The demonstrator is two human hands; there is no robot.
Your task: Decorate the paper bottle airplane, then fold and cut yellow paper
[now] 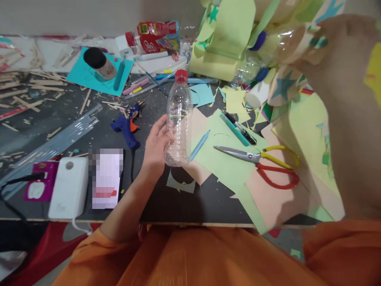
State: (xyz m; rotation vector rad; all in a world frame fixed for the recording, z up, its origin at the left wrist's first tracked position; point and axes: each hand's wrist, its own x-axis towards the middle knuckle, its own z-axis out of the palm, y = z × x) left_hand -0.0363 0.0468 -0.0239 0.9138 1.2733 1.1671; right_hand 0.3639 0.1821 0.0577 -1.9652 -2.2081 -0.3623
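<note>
My left hand (156, 145) is wrapped round the lower part of a clear empty plastic bottle (178, 119) with a red cap, which stands upright on the dark table (208, 198). My right hand (342, 43) is raised close to the camera at the upper right. It grips a clear plastic bottle craft (268, 47) covered with light green paper, teal stars and blue caps. The fingers of that hand are partly blurred and hidden behind the craft.
Scissors (262, 159) with yellow and red handles lie on green and peach paper sheets (226, 159). A blue glue gun (126, 127), markers (238, 129), glue sticks (59, 139), wooden sticks, a white power bank (68, 186) and a phone surround the bottle.
</note>
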